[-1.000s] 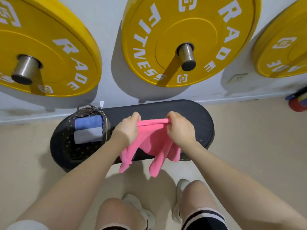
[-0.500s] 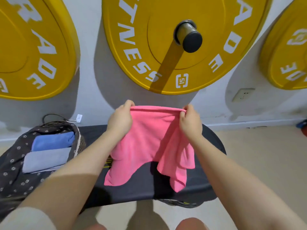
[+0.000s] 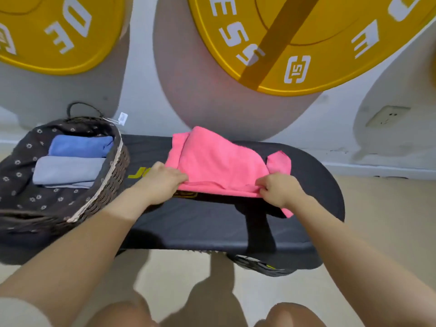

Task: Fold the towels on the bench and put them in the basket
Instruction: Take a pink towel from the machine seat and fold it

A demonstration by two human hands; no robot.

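The black padded worktop (image 3: 212, 227) runs along the wall under the yellow weight plates (image 3: 295, 43), and it is the landmark here. At its left end stands the wicker basket (image 3: 103, 192) with a dark flowered liner. Inside the basket lie two folded towels side by side: a blue towel (image 3: 80, 145) toward the wall and a grey towel (image 3: 66, 169) nearer the person.

Right of the basket, on the middle of the worktop, lies the pink towel (image 3: 217, 166), spread out but rumpled, with one flap sticking out at its right side and a corner hanging below the right wrist. The left hand (image 3: 160, 181) grips the near edge of the pink towel at its left corner, fingers curled over the cloth. The right hand (image 3: 279, 188) pinches the same near edge at the right corner, fingers bunched on the fabric.

The step in hand looks like laying the pink towel flat for its first fold. The next move probably calls for smoothing the stray right flap, then carrying the held edge over to the far edge so the corners meet.
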